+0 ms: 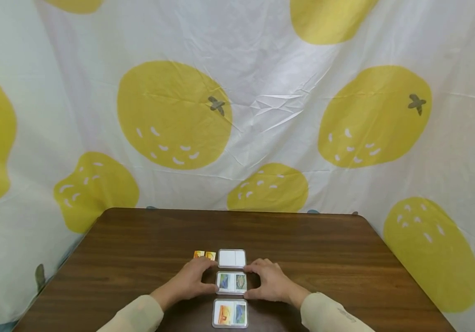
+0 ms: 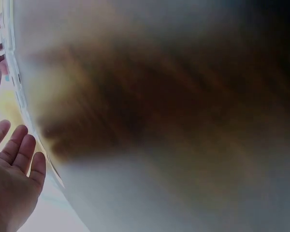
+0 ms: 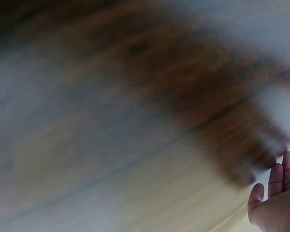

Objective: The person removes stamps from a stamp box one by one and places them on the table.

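Cases (image 1: 232,259), three, are lying in a column; orange cards (image 1: 210,255), two, alongside. Left hand (image 1: 192,280) and right hand (image 1: 271,281) are bracketing the middle case (image 1: 232,283), grips fairly wide, thumbs at its edges.

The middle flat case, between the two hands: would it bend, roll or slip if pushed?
The middle case is probably stiff, since its outline looks straight and unbent. Rolling or tipping seems unlikely: it lies flat on the table. It may slide fairly easily, as its clear border looks like smooth plastic.
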The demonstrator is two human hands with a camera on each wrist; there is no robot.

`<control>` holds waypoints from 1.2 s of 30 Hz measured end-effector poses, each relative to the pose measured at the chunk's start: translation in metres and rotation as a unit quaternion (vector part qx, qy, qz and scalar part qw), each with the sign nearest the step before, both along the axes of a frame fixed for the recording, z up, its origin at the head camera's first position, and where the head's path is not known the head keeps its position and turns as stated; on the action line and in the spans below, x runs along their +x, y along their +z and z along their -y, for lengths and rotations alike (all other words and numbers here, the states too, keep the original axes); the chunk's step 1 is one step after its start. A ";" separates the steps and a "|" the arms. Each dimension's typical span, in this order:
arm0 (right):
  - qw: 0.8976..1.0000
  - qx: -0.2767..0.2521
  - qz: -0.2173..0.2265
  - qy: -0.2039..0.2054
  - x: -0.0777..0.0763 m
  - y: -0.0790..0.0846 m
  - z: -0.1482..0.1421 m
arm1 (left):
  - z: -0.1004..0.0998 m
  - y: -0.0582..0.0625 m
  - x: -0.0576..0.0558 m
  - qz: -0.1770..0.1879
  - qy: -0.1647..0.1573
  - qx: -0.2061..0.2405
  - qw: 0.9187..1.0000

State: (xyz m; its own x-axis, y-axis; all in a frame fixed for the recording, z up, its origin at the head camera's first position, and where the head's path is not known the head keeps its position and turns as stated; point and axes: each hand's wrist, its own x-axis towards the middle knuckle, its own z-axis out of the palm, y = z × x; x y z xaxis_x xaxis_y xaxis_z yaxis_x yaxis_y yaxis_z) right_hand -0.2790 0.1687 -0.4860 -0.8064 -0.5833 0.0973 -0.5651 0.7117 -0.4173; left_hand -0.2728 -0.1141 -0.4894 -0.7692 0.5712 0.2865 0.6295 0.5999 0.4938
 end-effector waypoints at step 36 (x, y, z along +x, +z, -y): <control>0.999 0.037 0.009 -0.010 -0.004 -0.002 0.005 | -0.016 0.001 -0.004 -0.001 -0.015 -0.091 0.996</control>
State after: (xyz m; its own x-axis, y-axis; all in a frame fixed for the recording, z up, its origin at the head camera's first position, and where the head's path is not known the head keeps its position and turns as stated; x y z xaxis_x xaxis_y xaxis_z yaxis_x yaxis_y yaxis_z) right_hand -0.2826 0.1633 -0.4878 -0.8192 -0.5722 0.0387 -0.5431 0.7524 -0.3728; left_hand -0.2771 -0.0977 -0.4889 -0.7506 0.6366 0.1769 0.6491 0.6606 0.3771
